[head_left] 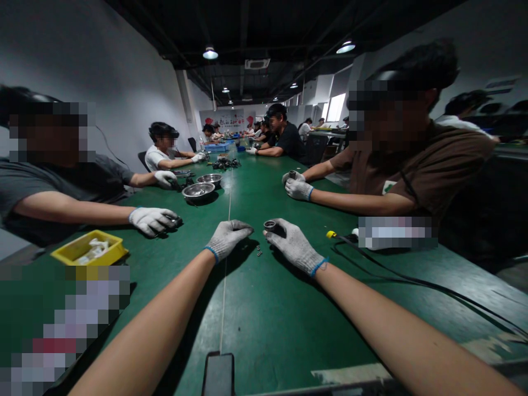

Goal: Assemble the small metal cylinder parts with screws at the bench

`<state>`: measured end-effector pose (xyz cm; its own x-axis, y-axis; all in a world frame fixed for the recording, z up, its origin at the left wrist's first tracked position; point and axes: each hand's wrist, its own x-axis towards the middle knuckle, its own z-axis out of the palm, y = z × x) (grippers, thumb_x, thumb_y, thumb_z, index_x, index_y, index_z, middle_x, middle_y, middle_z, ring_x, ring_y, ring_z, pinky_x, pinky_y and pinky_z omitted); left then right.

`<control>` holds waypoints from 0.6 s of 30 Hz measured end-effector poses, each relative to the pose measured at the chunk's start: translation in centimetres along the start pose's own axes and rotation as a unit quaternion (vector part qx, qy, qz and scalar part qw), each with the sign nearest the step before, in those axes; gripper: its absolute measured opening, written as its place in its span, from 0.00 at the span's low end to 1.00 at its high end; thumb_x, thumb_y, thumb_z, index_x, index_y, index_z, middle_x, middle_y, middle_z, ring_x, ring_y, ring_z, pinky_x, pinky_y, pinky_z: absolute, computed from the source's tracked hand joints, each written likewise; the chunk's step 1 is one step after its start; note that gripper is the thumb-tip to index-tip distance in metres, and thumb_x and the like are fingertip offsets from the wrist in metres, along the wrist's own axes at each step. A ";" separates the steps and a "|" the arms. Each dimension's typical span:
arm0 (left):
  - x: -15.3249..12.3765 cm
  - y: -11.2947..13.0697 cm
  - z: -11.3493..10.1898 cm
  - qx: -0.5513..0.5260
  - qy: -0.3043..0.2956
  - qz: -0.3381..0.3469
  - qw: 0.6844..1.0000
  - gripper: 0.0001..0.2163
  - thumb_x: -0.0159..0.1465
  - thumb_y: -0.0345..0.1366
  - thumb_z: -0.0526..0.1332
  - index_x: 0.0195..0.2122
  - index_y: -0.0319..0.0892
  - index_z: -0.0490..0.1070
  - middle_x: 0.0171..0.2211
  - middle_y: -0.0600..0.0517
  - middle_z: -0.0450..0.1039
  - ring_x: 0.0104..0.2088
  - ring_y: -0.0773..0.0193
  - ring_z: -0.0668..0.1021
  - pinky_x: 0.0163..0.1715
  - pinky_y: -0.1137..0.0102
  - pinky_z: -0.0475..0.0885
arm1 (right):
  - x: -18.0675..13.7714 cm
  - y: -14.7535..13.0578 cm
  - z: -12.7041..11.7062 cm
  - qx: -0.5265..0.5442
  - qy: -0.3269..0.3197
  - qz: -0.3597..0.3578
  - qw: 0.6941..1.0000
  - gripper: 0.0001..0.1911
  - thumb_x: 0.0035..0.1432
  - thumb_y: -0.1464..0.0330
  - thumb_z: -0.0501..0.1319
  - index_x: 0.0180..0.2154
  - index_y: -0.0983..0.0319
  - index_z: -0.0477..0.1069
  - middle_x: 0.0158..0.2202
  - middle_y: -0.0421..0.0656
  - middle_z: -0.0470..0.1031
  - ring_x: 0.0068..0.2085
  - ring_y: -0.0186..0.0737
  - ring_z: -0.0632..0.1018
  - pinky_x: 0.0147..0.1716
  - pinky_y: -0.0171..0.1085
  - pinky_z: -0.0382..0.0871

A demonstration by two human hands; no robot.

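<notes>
My right hand point(293, 245), in a white knit glove with a blue cuff edge, is closed around a dark cylindrical metal part point(270, 225), whose round open end faces up. Across a small gap is my left hand point(226, 239), gloved the same way. Its thumb and fingertips are pressed together in a pinch, and whatever may be between them is too small to name. Several small metal rings point(259, 251) lie on the green table point(264, 330) between the two hands.
Two steel bowls point(198, 191) stand ahead on the left. A yellow tray point(91, 247) holds white pieces. Black cables point(396, 270) run along the right; a black box point(219, 374) sits at the near edge. Co-workers' gloved hands point(154, 220) rest on both sides.
</notes>
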<state>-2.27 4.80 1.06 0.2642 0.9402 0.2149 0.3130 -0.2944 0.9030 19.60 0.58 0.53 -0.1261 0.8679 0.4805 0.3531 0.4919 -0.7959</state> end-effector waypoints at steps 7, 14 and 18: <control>-0.3 0.8 -0.2 -0.062 0.000 -0.027 0.998 0.21 0.51 0.51 0.74 0.38 0.38 0.84 0.37 0.43 0.85 0.39 0.55 0.83 0.44 0.62 0.77 | -0.1 -0.1 0.2 -0.005 -0.009 -0.013 1.000 0.14 0.58 0.62 0.68 0.44 0.62 0.78 0.42 0.46 0.84 0.43 0.45 0.82 0.46 0.43 0.76; -0.7 1.5 -0.1 -0.109 -0.003 -0.047 0.993 0.20 0.48 0.48 0.76 0.36 0.39 0.84 0.34 0.45 0.84 0.37 0.56 0.82 0.41 0.64 0.76 | -0.1 0.1 0.2 0.000 -0.019 -0.002 1.000 0.16 0.58 0.62 0.68 0.46 0.63 0.78 0.44 0.48 0.83 0.45 0.48 0.82 0.49 0.46 0.76; -0.5 1.9 0.2 -0.102 0.012 -0.015 0.995 0.18 0.50 0.48 0.75 0.36 0.39 0.84 0.35 0.45 0.84 0.38 0.56 0.82 0.42 0.64 0.76 | 0.0 0.3 0.3 0.011 -0.025 -0.005 1.000 0.15 0.58 0.63 0.68 0.46 0.62 0.78 0.44 0.48 0.84 0.46 0.48 0.83 0.49 0.46 0.76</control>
<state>-1.62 3.71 2.53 0.2347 0.9525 0.1941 0.1285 -0.2283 0.9651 19.42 0.73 0.18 -0.1759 0.8650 0.4699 0.3311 0.5015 -0.7993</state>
